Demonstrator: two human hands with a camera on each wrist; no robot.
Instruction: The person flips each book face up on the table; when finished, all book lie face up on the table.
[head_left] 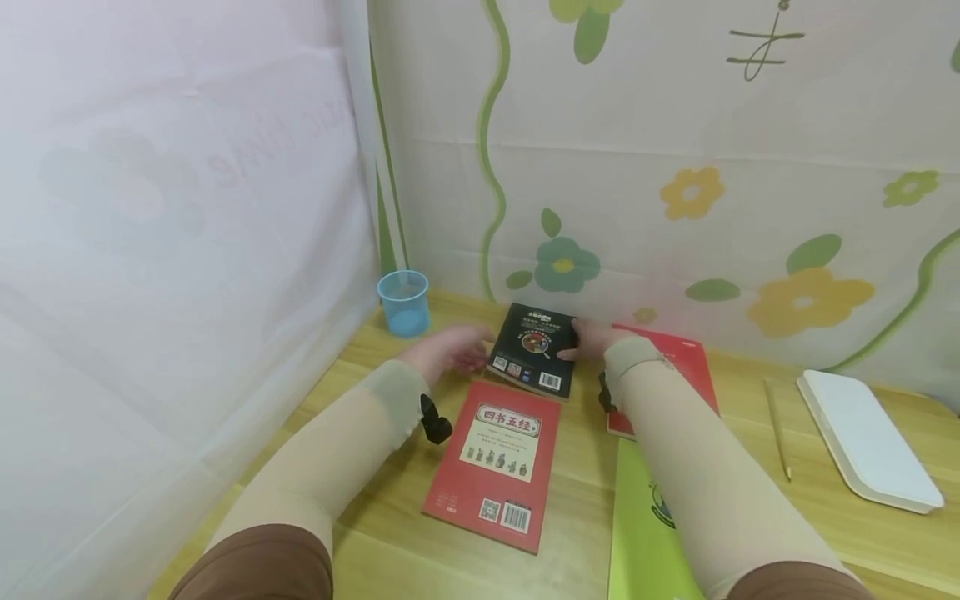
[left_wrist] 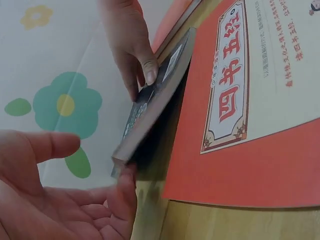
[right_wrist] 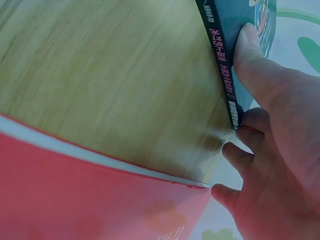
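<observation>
A black paperback book (head_left: 534,343) lies near the back wall, tilted with one edge raised off the table in the left wrist view. My right hand (head_left: 592,340) pinches its right side, thumb (right_wrist: 250,47) on the cover and some fingers at the spine edge. My left hand (head_left: 456,350) is at the book's left side, palm up with thumb apart. One of its fingertips (left_wrist: 127,175) touches or nearly touches the book's lower corner. Just in front lies a red book (head_left: 491,467) with a cream panel and Chinese title, face up.
A blue mesh cup (head_left: 404,308) stands in the back left corner. Beneath my right forearm lie another red book (head_left: 693,367) and a yellow-green book (head_left: 637,533). A pencil (head_left: 777,429) and a white case (head_left: 870,442) are at the right. Printed cloth walls (head_left: 637,108) border the table.
</observation>
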